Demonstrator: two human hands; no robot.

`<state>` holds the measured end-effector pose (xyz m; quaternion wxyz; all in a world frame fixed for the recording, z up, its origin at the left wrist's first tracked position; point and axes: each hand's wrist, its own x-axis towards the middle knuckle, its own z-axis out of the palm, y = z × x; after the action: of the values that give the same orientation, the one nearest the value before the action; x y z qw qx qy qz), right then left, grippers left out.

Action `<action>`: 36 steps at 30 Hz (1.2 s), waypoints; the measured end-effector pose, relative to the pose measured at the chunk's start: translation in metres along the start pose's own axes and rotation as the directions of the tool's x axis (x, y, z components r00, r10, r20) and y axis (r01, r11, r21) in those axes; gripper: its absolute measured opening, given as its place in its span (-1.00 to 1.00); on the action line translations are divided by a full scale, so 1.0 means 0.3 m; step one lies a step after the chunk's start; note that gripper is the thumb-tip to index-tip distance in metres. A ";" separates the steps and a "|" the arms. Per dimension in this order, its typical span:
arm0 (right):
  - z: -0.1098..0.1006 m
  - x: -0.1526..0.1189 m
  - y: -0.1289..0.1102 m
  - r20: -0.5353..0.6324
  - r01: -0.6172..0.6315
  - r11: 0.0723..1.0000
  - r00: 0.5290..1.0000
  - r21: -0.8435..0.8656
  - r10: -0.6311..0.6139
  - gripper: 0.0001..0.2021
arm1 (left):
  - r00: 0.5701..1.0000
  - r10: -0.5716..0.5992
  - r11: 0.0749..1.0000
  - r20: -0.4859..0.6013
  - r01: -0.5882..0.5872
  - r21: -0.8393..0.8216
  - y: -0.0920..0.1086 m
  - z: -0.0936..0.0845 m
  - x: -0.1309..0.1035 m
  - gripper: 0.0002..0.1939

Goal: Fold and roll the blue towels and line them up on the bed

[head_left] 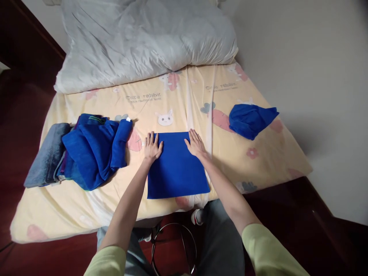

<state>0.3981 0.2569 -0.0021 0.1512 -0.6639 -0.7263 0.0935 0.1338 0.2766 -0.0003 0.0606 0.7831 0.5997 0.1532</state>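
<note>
The sleeves [266, 247] are short and pale green, the trousers [224, 239] grey-blue, the shoe [196, 217] white with red.

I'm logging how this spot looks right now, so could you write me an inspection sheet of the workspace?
Surface: pale yellow printed sheet, creased in places.
Job's things: flat blue cloth at the near edge; cloth pile to its left; crumpled blue cloth to its right.
Clutter: bulky grey bedding across the far end.
Hands: left and right pressed flat at the flat blue cloth's far corners.
Cables: thin dark line at lower left; cannot tell what.
Surroundings: wall right, dark red floor.
</note>
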 end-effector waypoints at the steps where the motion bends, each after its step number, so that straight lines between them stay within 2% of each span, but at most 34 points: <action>1: -0.006 0.007 0.007 0.001 -0.008 1.000 1.000 -0.005 0.008 -0.31 | 1.000 -0.019 1.000 0.000 0.019 -0.002 -0.007 -0.004 0.004 -0.34; 3: -0.020 0.013 -0.011 -0.006 -0.019 1.000 1.000 -0.022 0.019 -0.33 | 0.999 -0.034 0.999 -0.008 0.034 -0.005 0.003 -0.020 0.004 -0.33; 6: -0.043 -0.013 -0.102 -0.040 0.013 0.999 0.999 -0.046 -0.014 -0.36 | 0.999 0.030 1.000 -0.025 -0.030 -0.004 0.070 -0.058 -0.028 -0.35; 10: -0.046 -0.129 -0.253 0.000 0.185 0.982 0.983 -0.024 -0.185 -0.38 | 0.981 0.189 0.982 0.037 -0.189 -0.007 0.191 -0.084 -0.131 -0.38; 13: -0.010 -0.221 -0.317 0.085 0.218 0.976 0.972 0.011 -0.219 -0.39 | 0.972 0.213 0.977 0.102 -0.211 -0.023 0.243 -0.061 -0.211 -0.39; 15: 0.015 -0.257 -0.323 0.098 0.208 0.978 0.973 0.025 -0.210 -0.40 | 0.974 0.199 0.980 0.112 -0.196 -0.037 0.249 -0.040 -0.248 -0.40; 18: 0.022 -0.278 -0.280 0.066 0.203 0.978 0.976 0.046 -0.206 -0.41 | 0.979 0.184 0.982 0.087 -0.180 -0.053 0.223 -0.032 -0.289 -0.41; 23: -0.058 -0.322 -0.131 0.041 0.095 0.994 0.994 0.056 -0.097 -0.44 | 0.990 0.126 0.991 0.068 -0.122 -0.063 0.141 -0.088 -0.389 -0.41; 25: -0.092 -0.360 -0.106 0.040 0.062 0.997 0.997 0.035 -0.064 -0.43 | 0.994 0.091 0.994 0.063 -0.087 -0.065 0.134 -0.114 -0.440 -0.40; 28: -0.107 -0.437 -0.165 0.040 0.067 0.998 0.997 0.011 -0.067 -0.43 | 0.994 0.090 0.994 0.063 -0.086 -0.070 0.189 -0.136 -0.506 -0.38; 32: -0.058 -0.552 -0.335 0.085 0.198 0.979 0.976 0.047 -0.201 -0.42 | 0.979 0.175 0.982 0.105 -0.166 -0.094 0.307 -0.132 -0.575 -0.37; 34: -0.034 -0.597 -0.381 0.100 0.217 0.974 0.970 0.064 -0.223 -0.39 | 0.976 0.181 0.981 0.122 -0.170 -0.097 0.327 -0.129 -0.609 -0.38; 36: -0.031 -0.631 -0.375 0.099 0.209 0.976 0.972 0.069 -0.215 -0.39 | 0.975 0.178 0.981 0.129 -0.167 -0.094 0.309 -0.134 -0.645 -0.38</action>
<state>0.3098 0.0569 0.0265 0.1408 -0.5721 -0.7970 0.1327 0.1614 0.0624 0.0312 0.1206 0.8377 0.5169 0.1285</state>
